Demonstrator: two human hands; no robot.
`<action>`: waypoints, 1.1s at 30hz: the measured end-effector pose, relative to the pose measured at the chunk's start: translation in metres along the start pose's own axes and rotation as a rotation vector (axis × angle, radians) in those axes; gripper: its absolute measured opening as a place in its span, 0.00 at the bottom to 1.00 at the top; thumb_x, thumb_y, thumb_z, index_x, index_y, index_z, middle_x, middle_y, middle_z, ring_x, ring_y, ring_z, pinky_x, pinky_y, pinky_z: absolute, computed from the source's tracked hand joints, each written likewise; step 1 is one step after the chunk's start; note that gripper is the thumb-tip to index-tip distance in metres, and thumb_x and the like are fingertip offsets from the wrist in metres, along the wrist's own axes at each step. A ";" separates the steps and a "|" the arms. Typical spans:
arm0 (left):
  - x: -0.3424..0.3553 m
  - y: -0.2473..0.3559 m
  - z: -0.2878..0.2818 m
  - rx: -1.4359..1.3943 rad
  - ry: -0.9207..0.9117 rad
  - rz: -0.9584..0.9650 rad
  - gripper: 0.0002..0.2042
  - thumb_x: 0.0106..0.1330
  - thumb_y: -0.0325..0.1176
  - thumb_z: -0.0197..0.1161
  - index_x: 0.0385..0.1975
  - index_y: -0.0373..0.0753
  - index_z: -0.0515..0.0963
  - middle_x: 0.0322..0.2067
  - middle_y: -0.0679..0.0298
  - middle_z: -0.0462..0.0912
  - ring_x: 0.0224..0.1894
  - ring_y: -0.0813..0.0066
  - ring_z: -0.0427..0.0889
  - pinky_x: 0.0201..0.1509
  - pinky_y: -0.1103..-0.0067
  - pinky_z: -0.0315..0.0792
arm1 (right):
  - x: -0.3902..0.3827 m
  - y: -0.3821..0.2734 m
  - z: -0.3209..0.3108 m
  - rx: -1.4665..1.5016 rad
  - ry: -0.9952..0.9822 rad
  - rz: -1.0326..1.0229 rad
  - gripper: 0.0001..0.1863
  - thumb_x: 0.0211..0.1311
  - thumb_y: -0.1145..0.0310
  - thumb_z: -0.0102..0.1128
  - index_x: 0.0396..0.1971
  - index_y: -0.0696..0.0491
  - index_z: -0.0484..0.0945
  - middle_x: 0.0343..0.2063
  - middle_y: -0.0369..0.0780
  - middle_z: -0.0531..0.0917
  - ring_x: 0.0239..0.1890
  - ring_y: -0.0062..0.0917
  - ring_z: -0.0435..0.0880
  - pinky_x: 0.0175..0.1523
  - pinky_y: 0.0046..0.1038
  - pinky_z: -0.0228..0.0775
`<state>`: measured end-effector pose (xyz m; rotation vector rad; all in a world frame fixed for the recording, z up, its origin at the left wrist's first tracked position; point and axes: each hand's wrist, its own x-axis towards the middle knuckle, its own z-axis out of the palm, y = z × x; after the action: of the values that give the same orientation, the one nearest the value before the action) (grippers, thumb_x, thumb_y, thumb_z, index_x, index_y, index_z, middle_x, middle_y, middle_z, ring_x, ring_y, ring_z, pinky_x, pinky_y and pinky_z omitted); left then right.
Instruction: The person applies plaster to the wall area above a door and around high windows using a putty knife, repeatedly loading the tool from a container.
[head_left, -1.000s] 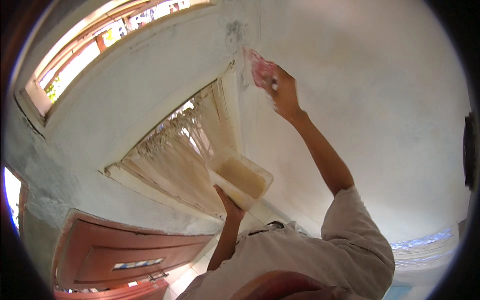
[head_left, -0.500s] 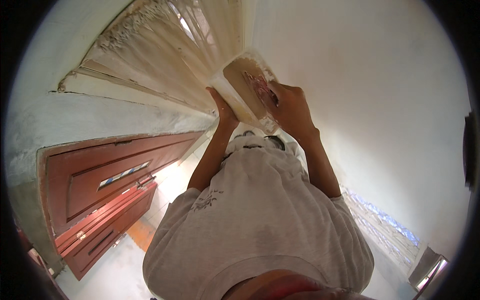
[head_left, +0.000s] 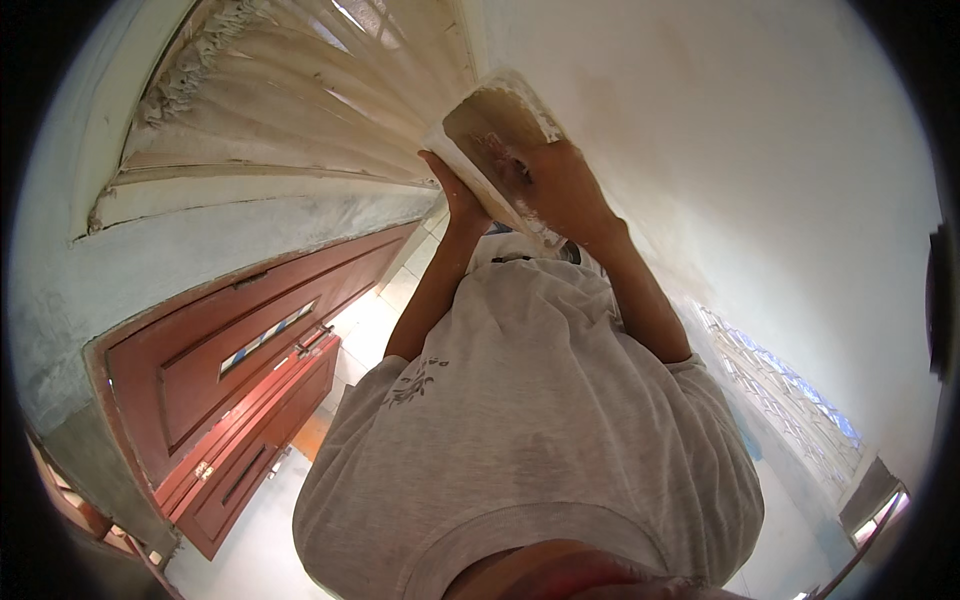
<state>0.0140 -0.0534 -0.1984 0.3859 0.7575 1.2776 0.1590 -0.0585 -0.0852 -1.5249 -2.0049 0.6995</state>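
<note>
In front of my chest is a rectangular plastering trowel [head_left: 485, 118], tilted, with a tan back and white plaster smeared around its edges. My right hand [head_left: 572, 198] is closed around its dark reddish grip, most of which the fingers cover. Along the left side runs a thick white-smeared board edge [head_left: 458, 155]; I cannot tell whether it is a separate board beneath the trowel. My left hand [head_left: 463, 200] supports that edge, thumb stretched along it and the other fingers hidden behind. Both hands are close to the smooth pale wall [head_left: 690, 150].
A window with a tan curtain [head_left: 300, 110] is ahead on the left. Below it stands a red-brown panelled door [head_left: 190, 375] beside a second red leaf [head_left: 265, 440]. Light floor tiles [head_left: 400, 290] show past my left arm. A patterned openwork panel [head_left: 785, 385] lies at right.
Both hands and the trowel sit slightly farther up in the picture. The trowel's tilt has changed, and my right hand now covers more of its grip. The door and curtain have shifted with my head.
</note>
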 end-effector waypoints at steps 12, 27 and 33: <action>0.013 0.011 0.028 -0.149 0.025 -0.180 0.46 0.67 0.78 0.37 0.75 0.48 0.57 0.69 0.60 0.67 0.69 0.61 0.68 0.71 0.63 0.68 | -0.015 0.006 -0.068 0.669 0.334 0.378 0.15 0.70 0.67 0.65 0.48 0.62 0.79 0.33 0.42 0.89 0.33 0.17 0.84 0.41 0.24 0.77; 0.078 0.095 0.194 -0.112 -0.567 -0.015 0.37 0.75 0.68 0.42 0.73 0.46 0.58 0.66 0.63 0.69 0.67 0.68 0.70 0.71 0.68 0.68 | 0.066 -0.035 -0.263 0.798 0.631 -0.256 0.27 0.68 0.61 0.67 0.61 0.61 0.72 0.47 0.38 0.83 0.48 0.17 0.81 0.47 0.20 0.72; 0.113 0.157 0.300 -0.112 -0.782 0.173 0.36 0.76 0.66 0.41 0.75 0.46 0.55 0.69 0.65 0.65 0.70 0.71 0.66 0.74 0.72 0.63 | 0.193 -0.128 -0.423 0.113 0.827 -0.648 0.14 0.65 0.59 0.69 0.35 0.57 0.80 0.23 0.37 0.83 0.27 0.18 0.77 0.34 0.25 0.70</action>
<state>0.1215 0.1399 0.0813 0.8077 -0.0111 1.1875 0.3120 0.1366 0.3287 -0.7921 -1.5970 -0.0914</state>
